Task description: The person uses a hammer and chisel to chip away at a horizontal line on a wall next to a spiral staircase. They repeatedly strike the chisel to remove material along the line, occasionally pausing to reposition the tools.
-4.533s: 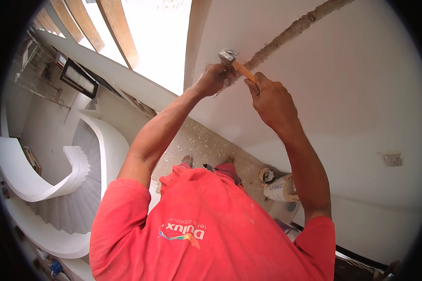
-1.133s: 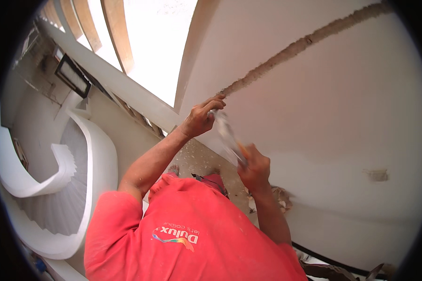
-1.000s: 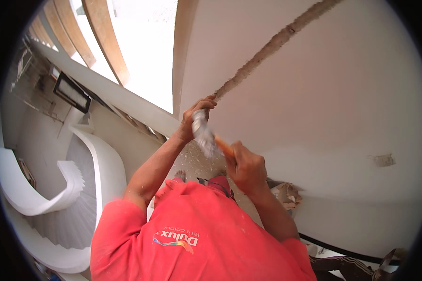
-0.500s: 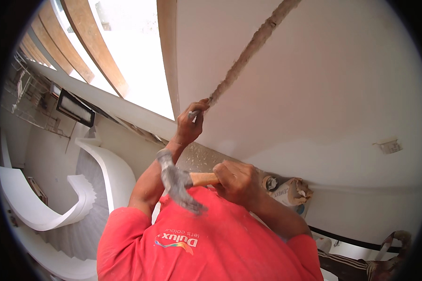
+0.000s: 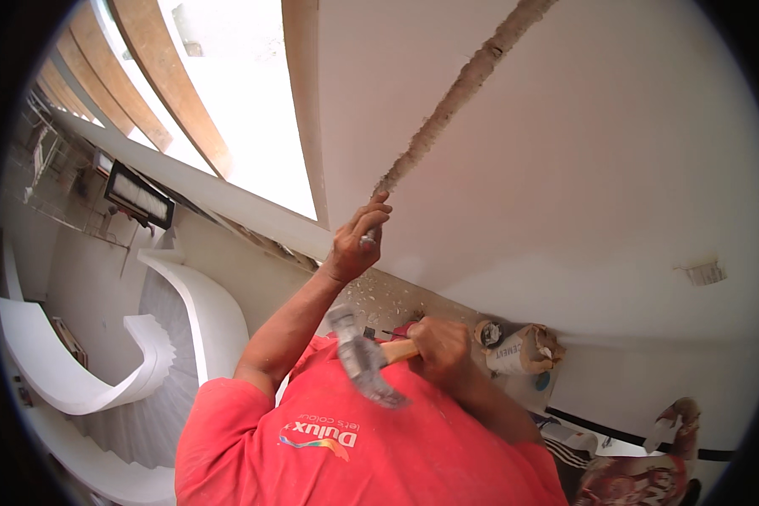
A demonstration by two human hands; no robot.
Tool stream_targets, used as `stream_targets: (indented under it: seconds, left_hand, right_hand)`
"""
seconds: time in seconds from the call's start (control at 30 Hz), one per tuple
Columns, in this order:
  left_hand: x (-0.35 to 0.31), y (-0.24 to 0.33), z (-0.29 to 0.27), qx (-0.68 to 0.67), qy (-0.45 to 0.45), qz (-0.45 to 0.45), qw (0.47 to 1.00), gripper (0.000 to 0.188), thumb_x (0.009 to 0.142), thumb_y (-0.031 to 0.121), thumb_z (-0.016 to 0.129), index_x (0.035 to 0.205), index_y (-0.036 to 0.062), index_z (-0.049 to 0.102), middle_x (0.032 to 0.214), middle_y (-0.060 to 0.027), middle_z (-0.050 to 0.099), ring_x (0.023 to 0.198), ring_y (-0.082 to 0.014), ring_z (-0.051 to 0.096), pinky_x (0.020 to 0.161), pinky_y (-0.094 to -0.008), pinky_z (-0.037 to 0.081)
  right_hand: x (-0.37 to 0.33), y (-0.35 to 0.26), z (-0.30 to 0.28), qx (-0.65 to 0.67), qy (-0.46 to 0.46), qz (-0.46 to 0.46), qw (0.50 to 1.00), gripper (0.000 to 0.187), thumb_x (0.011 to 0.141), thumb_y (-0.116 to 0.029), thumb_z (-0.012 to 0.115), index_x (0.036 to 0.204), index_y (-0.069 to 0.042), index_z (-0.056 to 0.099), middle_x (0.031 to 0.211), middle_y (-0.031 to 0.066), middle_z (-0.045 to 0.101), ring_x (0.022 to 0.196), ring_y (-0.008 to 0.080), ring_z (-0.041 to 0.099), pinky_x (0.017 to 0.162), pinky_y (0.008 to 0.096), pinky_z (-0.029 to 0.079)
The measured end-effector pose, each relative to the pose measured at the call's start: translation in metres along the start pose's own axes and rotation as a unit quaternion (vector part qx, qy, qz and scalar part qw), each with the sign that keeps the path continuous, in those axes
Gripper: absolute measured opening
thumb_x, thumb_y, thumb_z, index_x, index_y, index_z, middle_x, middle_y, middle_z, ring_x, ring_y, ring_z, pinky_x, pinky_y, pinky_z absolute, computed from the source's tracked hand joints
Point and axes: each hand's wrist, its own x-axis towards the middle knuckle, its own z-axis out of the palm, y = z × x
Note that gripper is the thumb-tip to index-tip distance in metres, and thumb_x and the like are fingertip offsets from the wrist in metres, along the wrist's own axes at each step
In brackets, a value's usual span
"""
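My left hand is closed around a metal chisel, whose butt end pokes out of the fist. Its fingertips rest on the wall, at the lower end of a long rough groove cut into the pale plaster. The chisel's cutting tip is hidden by the fingers. Lower down, in front of my red shirt, my right hand grips the wooden handle of a claw hammer. The hammer head is a little blurred and hangs below the left hand, apart from the chisel.
A crumpled paper cement bag and a small round container stand by the wall's foot, right of my right hand. Another person is at the lower right. White curved stairs descend at left, below a bright window opening.
The hammer and my right hand have moved right and slightly down. My left hand with the chisel has shifted down and a little right. More of the other person shows at lower right.
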Motion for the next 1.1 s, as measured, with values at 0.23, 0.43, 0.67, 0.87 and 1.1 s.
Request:
stream_targets:
  seconds: [0.23,0.43,0.67,0.87,1.1]
  left_hand:
    - [-0.026,-0.018,0.004,-0.021,-0.082,-0.021,0.996,0.044,0.07,-0.011,0.072,0.111,-0.0019,0.06,0.134,-0.0212,0.06,0.135,-0.0355,0.053,0.1,-0.0423,0.055]
    - [-0.011,0.002,0.008,0.032,-0.02,0.019,0.999,0.039,0.077,-0.011,0.063,0.114,0.0002,0.057,0.124,-0.0182,0.064,0.123,-0.035,0.062,0.091,-0.0402,0.059]
    - [-0.043,-0.022,-0.01,-0.007,0.009,-0.126,0.992,0.013,0.095,-0.001,0.056,0.108,0.0011,0.056,0.109,-0.0177,0.065,0.105,-0.0365,0.067,0.084,-0.0407,0.058]
    - [-0.118,-0.036,-0.067,0.028,-0.069,-0.264,0.962,0.013,0.096,0.004,0.057,0.108,0.0013,0.056,0.092,-0.0204,0.062,0.088,-0.0394,0.065,0.07,-0.047,0.05]
    - [-0.302,-0.043,-0.146,0.15,-0.098,-0.548,0.817,0.016,0.093,0.012,0.058,0.102,-0.0002,0.064,0.093,-0.0272,0.067,0.091,-0.0444,0.066,0.08,-0.0502,0.051]
  right_hand:
    - [-0.024,0.031,0.023,-0.119,-0.017,0.077,0.99,0.021,0.087,-0.02,0.071,0.087,-0.005,0.056,0.072,0.0073,0.059,0.059,0.026,0.063,0.05,0.0395,0.048]
    - [-0.036,0.043,0.026,-0.149,-0.047,0.177,0.972,0.018,0.095,-0.017,0.063,0.091,-0.001,0.056,0.067,0.014,0.056,0.061,0.0307,0.064,0.054,0.0429,0.048]
    - [-0.045,0.038,0.029,0.02,0.006,0.241,0.97,0.036,0.104,-0.027,0.05,0.121,0.005,0.055,0.087,0.0149,0.061,0.069,0.0255,0.056,0.062,0.039,0.046]
    - [-0.069,0.056,0.068,0.107,-0.013,0.268,0.957,0.037,0.1,-0.01,0.056,0.132,0.008,0.059,0.078,0.0137,0.066,0.067,0.0184,0.057,0.061,0.0354,0.045]
    - [-0.127,0.093,0.088,0.024,-0.258,0.427,0.866,0.035,0.103,-0.025,0.057,0.097,0.01,0.062,0.069,0.0229,0.061,0.061,0.0249,0.059,0.057,0.0403,0.046]
